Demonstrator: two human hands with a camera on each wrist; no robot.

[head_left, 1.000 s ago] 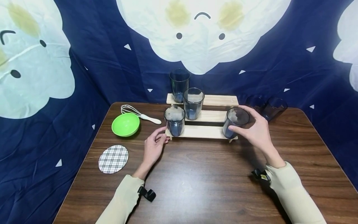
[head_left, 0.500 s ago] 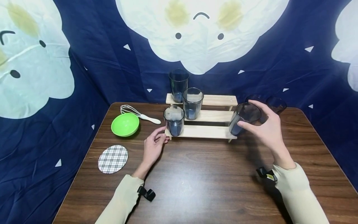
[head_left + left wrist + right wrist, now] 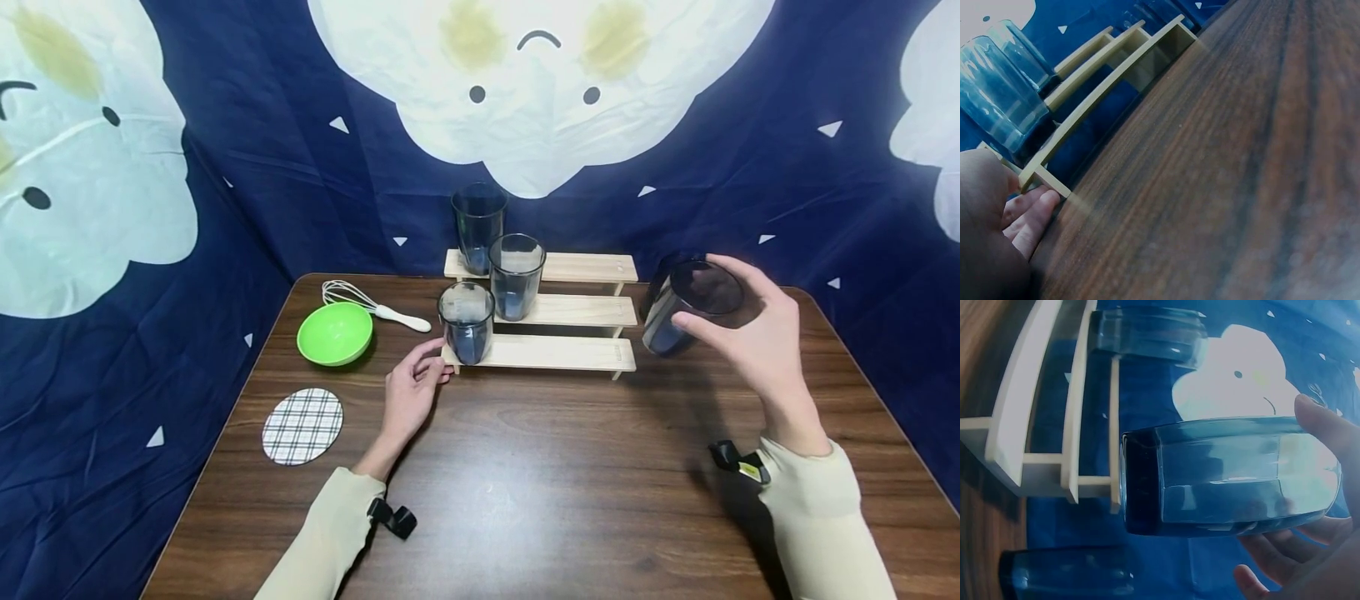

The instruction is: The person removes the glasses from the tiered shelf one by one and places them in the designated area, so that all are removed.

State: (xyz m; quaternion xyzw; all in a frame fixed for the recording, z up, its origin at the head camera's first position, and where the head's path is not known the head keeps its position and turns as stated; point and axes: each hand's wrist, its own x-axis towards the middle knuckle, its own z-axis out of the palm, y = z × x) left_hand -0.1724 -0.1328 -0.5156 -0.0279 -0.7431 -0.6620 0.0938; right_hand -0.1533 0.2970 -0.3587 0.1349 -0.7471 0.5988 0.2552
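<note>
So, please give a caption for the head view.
Right hand lifts a dark translucent tumbler beside the three-step wooden rack.

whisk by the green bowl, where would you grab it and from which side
Likely by the white handle, coming from above. The whisk lies flat on the table with its handle pointing right, away from the green bowl; the wire loops offer no firm hold.

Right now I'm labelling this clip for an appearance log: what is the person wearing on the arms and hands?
Both arms wear long, pale cream sleeves that end at the wrist. The left hand and right hand are bare: no gloves or rings visible. A small black clip-like mount sits at the left wrist, and a similar black one with a yellowish tag at the right wrist.
</note>
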